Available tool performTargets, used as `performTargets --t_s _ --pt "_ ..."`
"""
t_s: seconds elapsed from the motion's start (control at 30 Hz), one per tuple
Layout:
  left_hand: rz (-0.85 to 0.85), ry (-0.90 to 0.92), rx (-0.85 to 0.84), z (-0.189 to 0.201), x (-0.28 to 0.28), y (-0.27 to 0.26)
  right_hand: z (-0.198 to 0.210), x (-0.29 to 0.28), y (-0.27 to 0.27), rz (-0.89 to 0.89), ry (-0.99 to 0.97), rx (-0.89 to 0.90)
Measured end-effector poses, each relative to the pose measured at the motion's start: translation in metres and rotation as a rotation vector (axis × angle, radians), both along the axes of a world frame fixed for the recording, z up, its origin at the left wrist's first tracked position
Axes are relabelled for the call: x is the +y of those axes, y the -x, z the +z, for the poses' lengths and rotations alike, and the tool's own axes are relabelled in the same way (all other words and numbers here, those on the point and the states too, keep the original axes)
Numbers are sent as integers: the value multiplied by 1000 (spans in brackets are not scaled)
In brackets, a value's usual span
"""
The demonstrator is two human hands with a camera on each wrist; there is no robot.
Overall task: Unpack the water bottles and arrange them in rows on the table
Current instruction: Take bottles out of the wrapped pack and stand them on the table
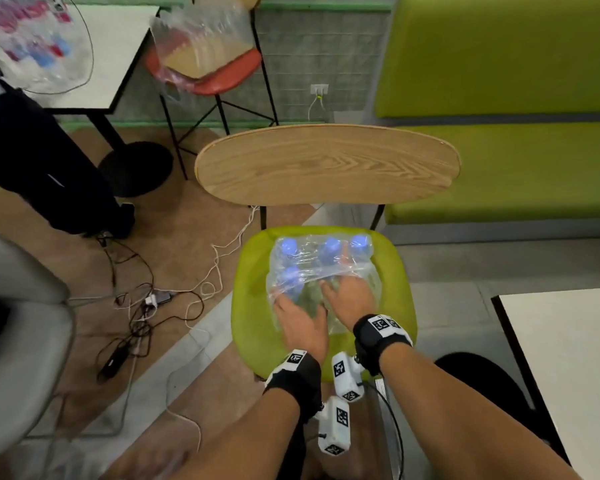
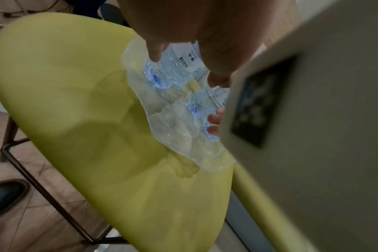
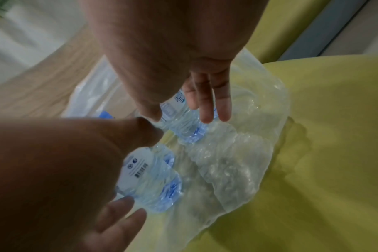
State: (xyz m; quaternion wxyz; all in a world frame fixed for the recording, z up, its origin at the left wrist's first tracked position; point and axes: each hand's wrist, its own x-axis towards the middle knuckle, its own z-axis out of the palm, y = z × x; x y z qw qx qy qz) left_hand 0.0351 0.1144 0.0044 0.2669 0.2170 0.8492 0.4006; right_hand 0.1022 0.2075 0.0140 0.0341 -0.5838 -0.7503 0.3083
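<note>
- The green chair seat (image 1: pixel 253 271) is the biggest thing here, and it is round and curved. The pack of water bottles (image 1: pixel 321 268) sits on the middle of the seat, still half in its clear plastic wrap (image 1: pixel 329 261). If the pack gets pulled hard toward the near edge of the seat, it could slide off onto the floor.
- The white table (image 1: pixel 568 358) is to the right of the seat and apart from it. No bottles show on it yet, so each bottle has to be carried over. A bottle could be dropped on the way.
- The wrap is torn open on the near side of the seat and is loose and crinkly. It could catch on a bottle and drag the other bottles along, so they tip over.
- The left hand (image 1: pixel 300 323) is at the near left part of the pack. Its fingers are spread around the bottom of one bottle (image 3: pixel 149 179), thumb on one side, fingers on the other. I cannot tell if it squeezes tight yet. A loose hold could let the bottle slip.
- The right hand (image 1: pixel 350 296) is at the near right part of the pack. Its fingers are almost straight and lie on another bottle (image 3: pixel 183 122), with the thumb on the other side. The bottles are thin and soft, so a hard squeeze could dent one.
- The blue caps (image 1: pixel 331 245) are on the far side of the seat. They look shut, so a spill seems not likely.
</note>
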Motion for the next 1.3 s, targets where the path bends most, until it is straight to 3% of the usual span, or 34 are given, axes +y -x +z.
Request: performTargets --t_s 0.2,0.43,0.57,0.8,1.1,1.3 --pt "-59 39 185 -14 14 20 -10 34 11 -31 -61 -34" --pt "-227 120 208 -17 12 44 1 40 11 4 -118 6" --pt "-295 79 191 -16 21 50 1 32 13 42 -160 -2" --pt "-396 35 201 -13 20 60 -1 21 8 140 -42 68" --pt "-530 -22 200 1 -14 47 19 -16 -46 60 -58 285" --pt "-702 -83 243 27 -19 13 49 -53 -111 -94 -117 319"
